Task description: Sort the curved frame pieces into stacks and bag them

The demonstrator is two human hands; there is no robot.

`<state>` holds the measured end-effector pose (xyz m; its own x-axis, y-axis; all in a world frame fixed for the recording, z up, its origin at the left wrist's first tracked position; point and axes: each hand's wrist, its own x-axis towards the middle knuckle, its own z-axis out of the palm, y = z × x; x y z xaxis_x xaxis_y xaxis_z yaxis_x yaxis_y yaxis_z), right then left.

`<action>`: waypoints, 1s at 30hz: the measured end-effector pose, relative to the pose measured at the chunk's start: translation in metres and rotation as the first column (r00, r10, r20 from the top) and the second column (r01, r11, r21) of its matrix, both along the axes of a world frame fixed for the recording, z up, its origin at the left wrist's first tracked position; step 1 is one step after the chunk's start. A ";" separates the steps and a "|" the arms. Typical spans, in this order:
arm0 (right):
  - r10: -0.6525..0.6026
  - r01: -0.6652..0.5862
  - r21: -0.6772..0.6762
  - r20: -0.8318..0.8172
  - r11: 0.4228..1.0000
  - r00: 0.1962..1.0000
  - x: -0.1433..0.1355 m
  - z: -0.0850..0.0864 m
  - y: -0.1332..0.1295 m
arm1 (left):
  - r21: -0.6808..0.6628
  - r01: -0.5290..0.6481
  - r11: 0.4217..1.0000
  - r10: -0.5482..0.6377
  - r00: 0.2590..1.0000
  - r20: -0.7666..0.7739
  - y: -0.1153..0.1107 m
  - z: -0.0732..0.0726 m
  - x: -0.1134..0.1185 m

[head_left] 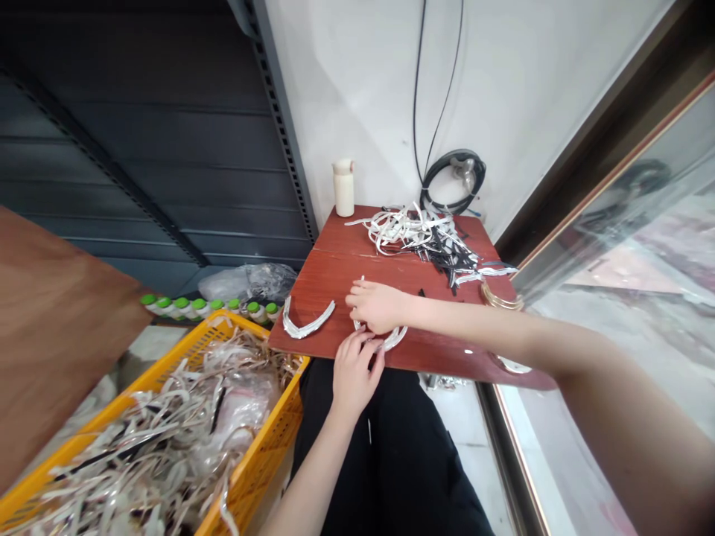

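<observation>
A curved bundle of thin white strips [396, 339] lies at the table's front edge, partly covered by my hands. My right hand [380, 307] reaches across from the right, its fingers bent down around the left part of the bundle. Against its near side is my left hand [356, 368], with thumb and fingers closed on the curve. The fingertips are partly hidden, so the exact grip is unclear. To the left, a similar U-shaped white bundle [308, 327] rests apart from both hands.
On the red-brown table [329, 260] a pile of white and black strips [413, 231] sits at the back, near a cream bottle [344, 190] and a coiled black cable [427, 197]. Gold-coloured curved pieces [500, 299] lie right. A yellow crate [262, 461] full of strips stands left.
</observation>
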<state>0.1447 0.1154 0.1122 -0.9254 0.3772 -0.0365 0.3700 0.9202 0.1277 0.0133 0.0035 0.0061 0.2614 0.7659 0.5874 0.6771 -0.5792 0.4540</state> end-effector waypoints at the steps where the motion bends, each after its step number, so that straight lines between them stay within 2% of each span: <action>1: 0.032 -0.035 -0.051 -0.045 0.998 0.998 0.002 -0.004 -0.003 | 0.003 0.000 1.000 0.000 1.000 0.002 0.000 0.000 0.000; 3: 0.015 -0.036 -0.127 -0.165 0.991 0.986 0.010 -0.007 -0.007 | 0.001 0.004 1.000 -0.004 1.000 0.010 0.000 0.000 0.000; 6: -0.196 0.149 -0.166 -0.319 0.975 0.927 0.023 -0.010 -0.008 | -0.016 0.011 1.000 -0.011 1.000 0.016 0.000 0.001 0.000; 8: -0.374 0.307 -0.232 -0.347 0.923 0.860 0.028 -0.015 -0.008 | -0.019 0.008 1.000 -0.008 1.000 0.020 0.000 0.001 0.000; 10: -0.462 0.359 -0.343 -0.294 0.868 0.837 0.032 -0.021 -0.009 | -0.019 0.007 1.000 -0.006 1.000 0.027 0.000 0.001 0.001; 14: -0.409 0.259 -0.494 -0.222 0.830 0.885 0.036 -0.033 -0.016 | -0.021 -0.027 0.999 0.028 0.998 0.056 0.000 0.000 0.002; 18: -0.417 0.261 -0.551 -0.177 0.793 0.892 0.038 -0.029 -0.028 | -0.028 -0.085 0.996 0.087 0.993 0.085 -0.001 -0.002 0.003; 21: -0.406 0.284 -0.517 -0.137 0.808 0.904 0.039 -0.022 -0.041 | -0.037 -0.092 0.995 0.095 0.991 0.098 -0.001 -0.004 0.002; 23: -0.408 0.305 -0.442 -0.157 0.843 0.899 0.041 -0.022 -0.050 | -0.032 -0.083 0.996 0.086 0.992 0.096 0.000 -0.006 0.002; 27: -0.387 0.331 -0.226 -0.278 0.916 0.879 0.047 -0.032 -0.072 | -0.053 -0.053 0.997 0.058 0.992 0.114 0.002 -0.003 0.004; 30: -0.391 0.351 -0.172 -0.398 0.921 0.830 0.051 -0.037 -0.093 | -0.111 0.013 0.994 0.009 0.981 0.192 -0.006 0.008 0.001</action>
<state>0.1956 0.0222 0.0755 -0.6517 0.7087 0.2704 0.6854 0.7029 -0.1903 0.0146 -0.0020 0.0138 0.1537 0.8289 0.5379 0.5703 -0.5190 0.6368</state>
